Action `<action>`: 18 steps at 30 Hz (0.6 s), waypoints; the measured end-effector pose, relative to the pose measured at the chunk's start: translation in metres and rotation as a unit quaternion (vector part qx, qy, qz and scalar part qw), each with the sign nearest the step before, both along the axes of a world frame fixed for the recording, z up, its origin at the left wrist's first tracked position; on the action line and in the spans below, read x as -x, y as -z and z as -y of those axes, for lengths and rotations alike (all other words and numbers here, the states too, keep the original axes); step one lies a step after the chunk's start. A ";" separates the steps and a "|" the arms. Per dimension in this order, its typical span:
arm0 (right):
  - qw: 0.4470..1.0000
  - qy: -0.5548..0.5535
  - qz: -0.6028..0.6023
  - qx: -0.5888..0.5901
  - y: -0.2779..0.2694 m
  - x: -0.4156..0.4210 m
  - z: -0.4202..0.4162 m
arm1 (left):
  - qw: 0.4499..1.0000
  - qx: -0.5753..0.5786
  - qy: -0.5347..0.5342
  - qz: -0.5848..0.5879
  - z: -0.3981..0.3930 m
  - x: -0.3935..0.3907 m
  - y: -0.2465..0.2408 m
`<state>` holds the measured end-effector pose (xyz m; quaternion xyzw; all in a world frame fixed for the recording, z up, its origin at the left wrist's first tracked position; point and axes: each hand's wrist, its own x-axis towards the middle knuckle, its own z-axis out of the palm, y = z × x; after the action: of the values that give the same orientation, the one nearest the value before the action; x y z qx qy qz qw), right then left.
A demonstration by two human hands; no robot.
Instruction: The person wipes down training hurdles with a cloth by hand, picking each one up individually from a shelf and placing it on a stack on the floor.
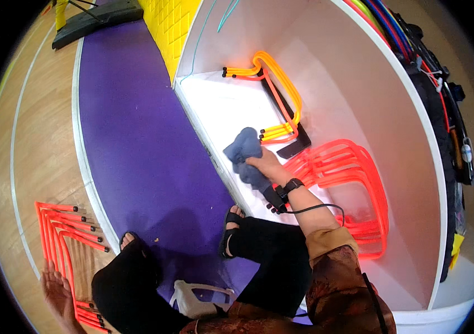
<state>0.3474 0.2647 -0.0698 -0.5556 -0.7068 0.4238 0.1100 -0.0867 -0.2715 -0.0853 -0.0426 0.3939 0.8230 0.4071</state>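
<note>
My right hand (pixel 268 163) is closed on a grey-blue cloth (pixel 245 156), held over the white floor of a recess. Beyond it stand yellow hurdles (pixel 278 77) and an orange one, with black end caps. Several red-orange hurdles (pixel 372 183) sit together beside and partly behind my right forearm. At the lower left, my left hand (pixel 57 288) has its palm up and fingers apart, next to a row of red-orange hurdles (pixel 59 234) on the wooden floor. Whether it touches them I cannot tell.
A white plastic stool (pixel 197 298) is beneath me. Purple flooring (pixel 136 125) runs between the wooden floor and the recess. A pale partition (pixel 424 125) curves along the right, with hoops (pixel 391 29) behind it. Yellow padding (pixel 172 29) and a black base (pixel 99 25) lie ahead.
</note>
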 end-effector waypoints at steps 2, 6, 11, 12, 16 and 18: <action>0.997 0.013 0.044 -0.058 0.003 -0.012 -0.037 | 0.943 0.176 0.138 -0.247 -0.015 -0.028 -0.049; 0.971 0.088 0.133 -0.175 0.040 -0.073 -0.120 | 0.589 0.227 0.368 -0.682 -0.154 -0.123 -0.158; 0.949 0.114 0.176 -0.235 0.076 -0.112 -0.216 | 0.481 0.394 0.367 -0.692 -0.183 -0.137 -0.142; 0.948 0.097 0.169 -0.251 0.084 -0.119 -0.234 | 0.476 0.406 0.359 -0.693 -0.185 -0.135 -0.138; 0.941 0.069 0.200 -0.264 0.091 -0.116 -0.271 | 0.449 0.454 0.373 -0.673 -0.197 -0.130 -0.132; 0.921 0.063 0.256 -0.287 0.124 -0.142 -0.312 | 0.449 0.455 0.364 -0.678 -0.202 -0.128 -0.126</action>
<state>0.4891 0.5771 -0.1940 -0.6328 -0.7660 0.0388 0.1064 0.0411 -0.0694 0.0405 0.4968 0.8425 0.0707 0.1961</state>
